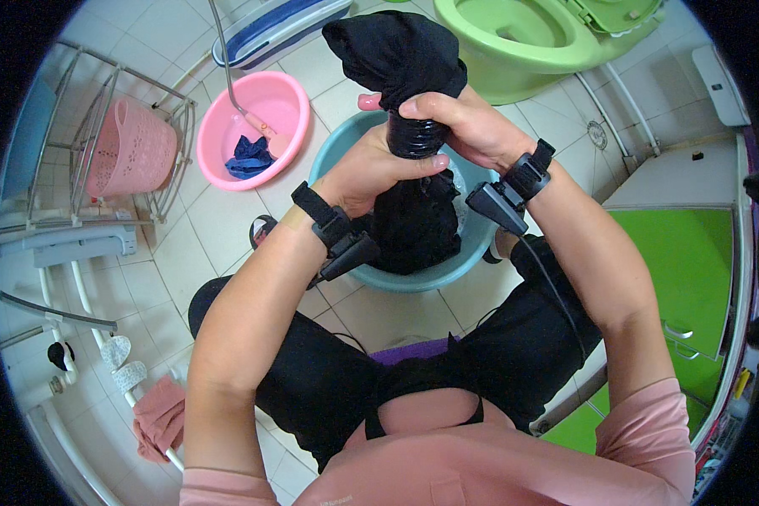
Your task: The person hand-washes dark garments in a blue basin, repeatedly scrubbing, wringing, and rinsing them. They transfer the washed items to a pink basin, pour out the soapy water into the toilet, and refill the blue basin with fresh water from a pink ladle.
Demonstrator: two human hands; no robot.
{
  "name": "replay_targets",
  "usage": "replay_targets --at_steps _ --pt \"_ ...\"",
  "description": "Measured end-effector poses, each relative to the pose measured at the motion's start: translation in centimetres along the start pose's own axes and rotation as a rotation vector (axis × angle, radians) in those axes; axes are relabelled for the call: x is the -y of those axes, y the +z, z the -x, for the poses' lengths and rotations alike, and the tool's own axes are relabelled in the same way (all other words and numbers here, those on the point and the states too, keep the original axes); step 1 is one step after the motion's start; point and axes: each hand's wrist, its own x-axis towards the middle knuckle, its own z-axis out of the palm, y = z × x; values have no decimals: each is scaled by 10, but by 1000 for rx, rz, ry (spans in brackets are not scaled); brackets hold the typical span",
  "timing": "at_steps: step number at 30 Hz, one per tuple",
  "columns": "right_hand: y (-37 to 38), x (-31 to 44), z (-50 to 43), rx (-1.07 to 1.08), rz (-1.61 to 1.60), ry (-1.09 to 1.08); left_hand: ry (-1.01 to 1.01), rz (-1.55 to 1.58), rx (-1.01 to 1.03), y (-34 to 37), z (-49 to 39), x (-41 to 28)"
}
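Observation:
Both my hands grip a wet black cloth (398,54) above a teal basin (392,283). My left hand (379,161) is wrapped around its tightly bunched, shiny middle, thumb along the near side. Just beyond it, my right hand (474,123) clasps the same bunched part from the right. The cloth's loose end flops over past my hands, toward the far side. Below them, more black fabric (415,224) lies in the basin with suds at its right; whether it joins the piece in my hands I cannot tell.
Left of the teal basin stands a pink basin (300,133) holding a shower head (281,143) and dark blue cloth (251,158). Behind are a folded blue-and-white tub (278,28) and a green toilet (512,63). A metal rack (73,82) with a pink basket (133,152) stands left, green cabinets (677,272) right.

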Motion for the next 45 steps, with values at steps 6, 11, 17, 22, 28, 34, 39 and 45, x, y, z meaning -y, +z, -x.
replay_targets --at_steps 6,11,17,22,28,34,39,45 --pt "0 -6 -3 -18 -39 89 -34 55 38 0 2 1" --pt "-14 -24 1 -81 -107 160 38 53 -205 4 -1 3" --pt "-26 -47 24 31 -258 346 300 203 -378 7 -7 -3" --pt "-17 -39 28 46 -25 633 291 186 -383 13 -18 2" --pt "-8 -52 9 162 135 474 370 -38 -417 6 -23 11" --pt "10 -86 7 -58 450 282 452 -110 -506 2 -25 21" --pt "15 -100 11 -134 664 48 523 -191 -545 1 -26 28" --pt "24 -96 10 -157 723 31 500 -113 -551 8 -19 16"
